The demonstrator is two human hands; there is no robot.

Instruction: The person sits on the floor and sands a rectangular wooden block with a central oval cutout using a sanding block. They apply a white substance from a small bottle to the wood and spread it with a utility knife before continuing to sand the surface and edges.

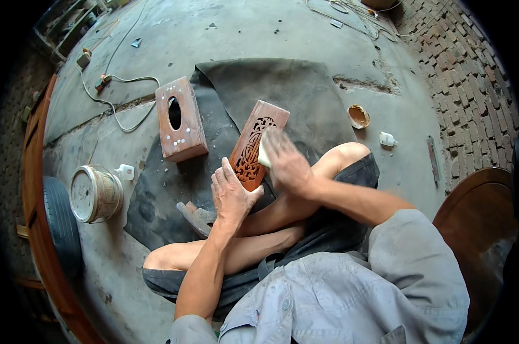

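A carved wooden box point(250, 146) with pierced fretwork lies tilted over my crossed legs; its near end is reddish brown and its far end is dulled by pale dust. My left hand point(232, 191) grips the near end, thumb on one side and fingers on the other. Against the right side of the carved face, my right hand point(287, 163), smeared by motion, presses a pale folded piece of what looks like sandpaper point(264, 155). Left of it, a wooden tissue box point(189, 123) with an oval opening and several whitish spots stands on the dark mat point(294, 77).
A lidded bucket point(93, 194) and a white bottle point(125, 171) stand at left, near a tyre point(62, 223). A cable point(113, 106) crosses the floor. To the right are a small round tub point(358, 116), another white bottle point(387, 139) and a round brown wooden surface point(477, 229).
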